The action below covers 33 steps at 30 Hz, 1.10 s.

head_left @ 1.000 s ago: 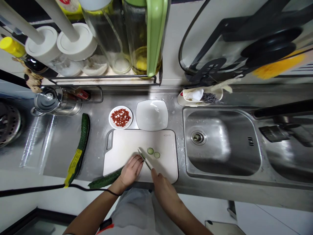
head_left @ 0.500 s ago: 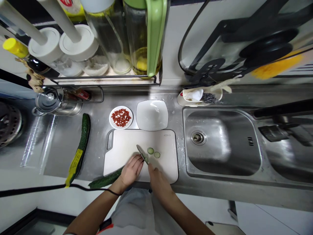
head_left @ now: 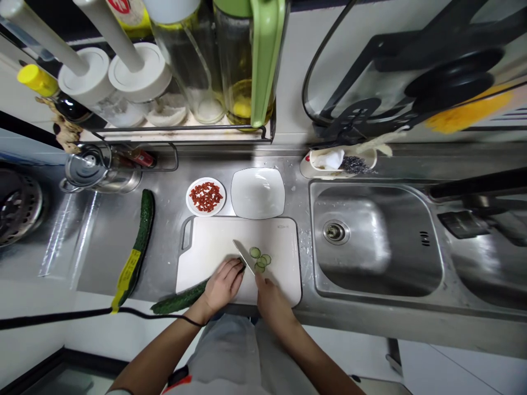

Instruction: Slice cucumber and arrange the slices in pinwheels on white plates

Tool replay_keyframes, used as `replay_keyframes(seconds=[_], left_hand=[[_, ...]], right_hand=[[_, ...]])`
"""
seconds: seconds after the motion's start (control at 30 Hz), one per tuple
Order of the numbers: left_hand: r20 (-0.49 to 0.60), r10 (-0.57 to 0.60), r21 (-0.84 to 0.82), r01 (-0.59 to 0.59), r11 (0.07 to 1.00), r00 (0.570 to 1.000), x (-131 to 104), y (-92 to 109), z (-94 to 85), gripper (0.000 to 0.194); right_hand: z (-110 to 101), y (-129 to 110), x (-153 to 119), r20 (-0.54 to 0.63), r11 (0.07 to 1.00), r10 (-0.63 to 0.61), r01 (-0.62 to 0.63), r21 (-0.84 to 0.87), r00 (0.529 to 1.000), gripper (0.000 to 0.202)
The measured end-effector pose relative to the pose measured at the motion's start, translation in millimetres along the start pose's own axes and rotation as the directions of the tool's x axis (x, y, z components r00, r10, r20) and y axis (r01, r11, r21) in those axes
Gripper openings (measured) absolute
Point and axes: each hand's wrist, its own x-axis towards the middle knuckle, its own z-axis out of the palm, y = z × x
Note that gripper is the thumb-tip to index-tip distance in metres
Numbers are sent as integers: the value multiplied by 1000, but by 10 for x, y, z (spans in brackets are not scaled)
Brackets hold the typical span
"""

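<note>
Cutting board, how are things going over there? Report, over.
Left hand holding cucumber. Right hand holding knife, close to left fingertips. Cut slices on board, beside knife.

At lower centre, our left hand (head_left: pixel 224 282) holds a cucumber (head_left: pixel 181 299) partly on the white board (head_left: pixel 209 241); our right hand (head_left: pixel 272 304) grips a knife (head_left: pixel 244 257) just beside it. Slices (head_left: pixel 255 252) lie right of the knife. We see red pieces (head_left: pixel 206 196) on a small plate (head_left: pixel 190 206) above the board, another cucumber (head_left: pixel 144 225) at left, a sink (head_left: pixel 370 236) at right.

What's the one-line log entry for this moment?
left hand: holding cucumber | right hand: holding knife | slices: on white cutting board
</note>
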Motion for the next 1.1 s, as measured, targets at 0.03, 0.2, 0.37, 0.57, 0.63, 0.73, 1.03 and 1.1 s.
replay_keyframes(seconds=[0.03, 0.2, 0.37, 0.57, 0.63, 0.73, 1.03, 1.1], left_hand=[[-3, -1, -1, 1, 1000, 1000, -4, -3, 2, 30], [-10, 12, 18, -12, 1000, 1000, -23, -20, 15, 30], [-18, 20, 37, -19, 999, 1000, -16, -14, 7, 25], [-2, 15, 24, -15, 1000, 1000, -7, -2, -6, 26], [2, 15, 22, -15, 1000, 1000, -9, -4, -3, 26], [6, 15, 23, -15, 1000, 1000, -14, -9, 1, 26], [10, 17, 31, -17, 999, 1000, -16, -19, 12, 26], [9, 18, 32, -18, 999, 1000, -19, -23, 18, 26]], right_hand=[[-9, 12, -28, -4, 1000, 5, -5, -9, 1000, 56], [-92, 19, -254, 40, 995, 30, -26, -93, 999, 51], [-184, 22, -476, 108, 997, 22, -13, -78, 994, 50], [-241, 25, -584, 154, 996, 58, -48, -70, 986, 56], [-250, 23, -590, 158, 997, 62, -52, -65, 985, 56], [-254, 24, -591, 162, 998, 50, -43, -43, 985, 57], [-273, -10, -581, 160, 996, 69, -60, -62, 985, 57], [-286, -16, -571, 162, 997, 62, -52, -64, 985, 57]])
